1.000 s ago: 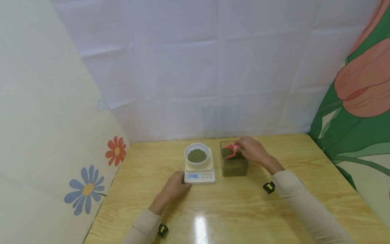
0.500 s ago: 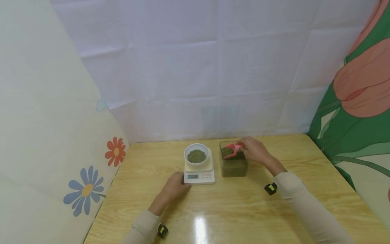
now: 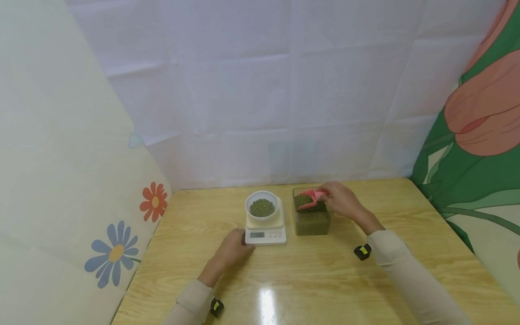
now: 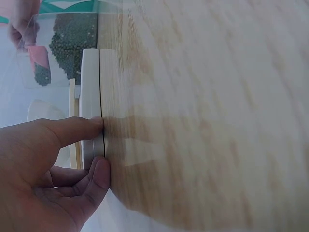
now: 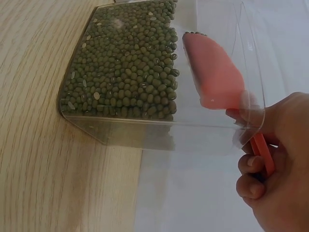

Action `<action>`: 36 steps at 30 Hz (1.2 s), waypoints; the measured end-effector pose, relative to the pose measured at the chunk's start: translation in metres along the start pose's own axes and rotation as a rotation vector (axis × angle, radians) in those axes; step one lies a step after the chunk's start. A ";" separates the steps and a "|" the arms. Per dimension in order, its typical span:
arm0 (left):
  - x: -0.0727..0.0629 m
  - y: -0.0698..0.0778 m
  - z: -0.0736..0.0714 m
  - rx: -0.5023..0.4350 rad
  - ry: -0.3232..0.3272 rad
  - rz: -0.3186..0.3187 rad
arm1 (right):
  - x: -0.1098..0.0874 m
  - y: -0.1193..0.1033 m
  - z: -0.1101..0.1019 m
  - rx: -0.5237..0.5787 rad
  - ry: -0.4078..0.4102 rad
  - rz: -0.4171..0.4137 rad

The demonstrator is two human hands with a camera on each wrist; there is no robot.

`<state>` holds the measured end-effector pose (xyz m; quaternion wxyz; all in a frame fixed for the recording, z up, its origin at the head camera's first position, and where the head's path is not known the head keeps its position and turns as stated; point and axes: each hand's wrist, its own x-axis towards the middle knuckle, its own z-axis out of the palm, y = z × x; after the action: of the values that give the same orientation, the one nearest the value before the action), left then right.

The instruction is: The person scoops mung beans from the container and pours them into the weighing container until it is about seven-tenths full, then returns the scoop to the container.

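Note:
My right hand (image 3: 340,199) grips the handle of a pink scoop (image 5: 217,75). Green mung beans fill the scoop, which is tilted inside the clear square container (image 3: 312,224), above the mung beans (image 5: 125,63) there. To the left stands a white kitchen scale (image 3: 266,237), bearing a white bowl (image 3: 262,217) with a mound of mung beans. My left hand (image 3: 234,248) holds the scale's front left corner; in the left wrist view the thumb and curled fingers (image 4: 99,176) lie against its edge. The scale's display is dark.
Scale and container stand side by side on a wood-grain table (image 3: 308,280), near its back edge. A white sheet (image 3: 243,113) hangs behind. Flower-printed panels flank the table on the left (image 3: 61,180) and right (image 3: 483,135). Both wrists carry small black devices.
The scoop has tipped and risen slightly from the beans, shifting a little right with my right hand. The scale's display has gone from lit blue to dark. My left hand stays in place.

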<state>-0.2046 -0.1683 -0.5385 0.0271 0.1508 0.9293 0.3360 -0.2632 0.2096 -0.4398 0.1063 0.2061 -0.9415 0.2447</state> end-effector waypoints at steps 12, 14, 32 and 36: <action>0.001 0.000 0.001 -0.001 -0.011 -0.009 | -0.002 0.006 0.000 0.032 0.005 0.014; 0.001 0.000 0.001 0.001 -0.012 -0.007 | -0.002 0.006 0.000 0.037 0.004 0.023; 0.000 0.003 -0.001 0.015 -0.004 0.022 | -0.007 0.009 -0.005 0.122 0.016 0.076; 0.000 0.003 -0.001 0.007 -0.009 0.015 | -0.008 0.010 -0.006 0.129 0.023 0.074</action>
<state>-0.2037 -0.1672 -0.5355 0.0285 0.1593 0.9292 0.3323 -0.2599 0.2235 -0.4408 0.0945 0.1746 -0.9295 0.3109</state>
